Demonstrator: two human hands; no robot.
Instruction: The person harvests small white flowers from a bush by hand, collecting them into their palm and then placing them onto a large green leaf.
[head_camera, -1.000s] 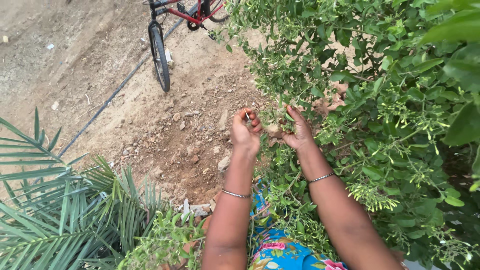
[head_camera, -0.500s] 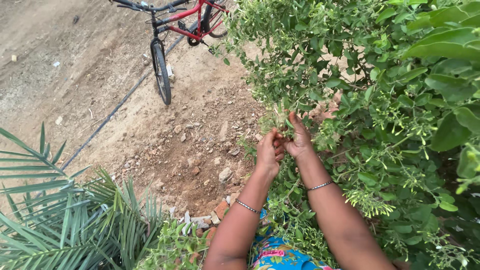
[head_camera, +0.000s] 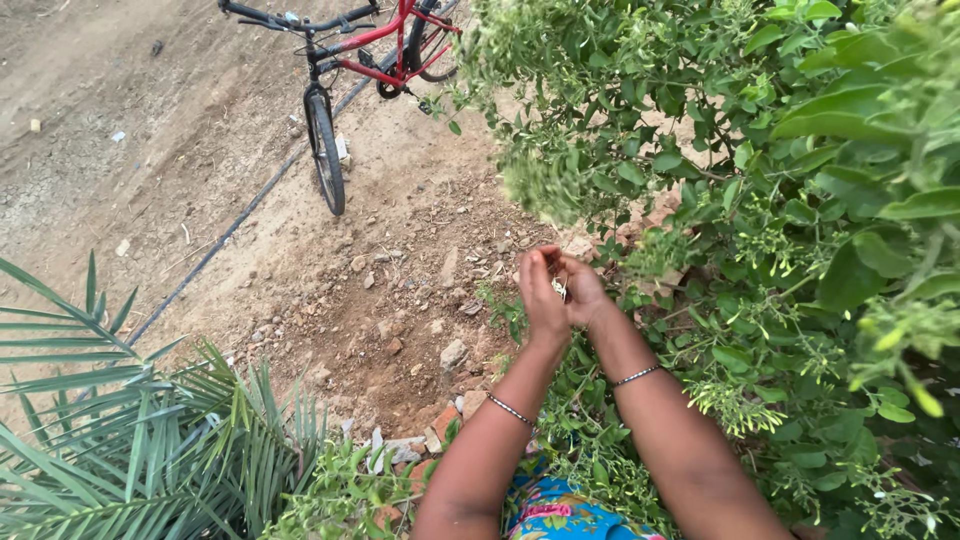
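Observation:
My left hand (head_camera: 541, 292) and my right hand (head_camera: 584, 291) are pressed together at the edge of a leafy green bush (head_camera: 760, 210) with small pale buds. Between the fingers sits a small bunch of picked buds (head_camera: 559, 288); both hands close around it. Each wrist wears a thin metal bangle. A blurred sprig (head_camera: 540, 185) of the bush hangs just above the hands. A blue floral garment (head_camera: 560, 510) shows below my arms.
A red bicycle (head_camera: 345, 70) stands on the bare dirt ground (head_camera: 200, 130) at the top. A dark hose (head_camera: 215, 245) runs diagonally across the soil. Stones and brick bits (head_camera: 440, 420) lie near the bush. Spiky palm fronds (head_camera: 130, 430) fill the lower left.
My left hand came in from the left to meet my right hand. Both hands drew back from the bush, closing together on the picked buds; a sprig sprang upward.

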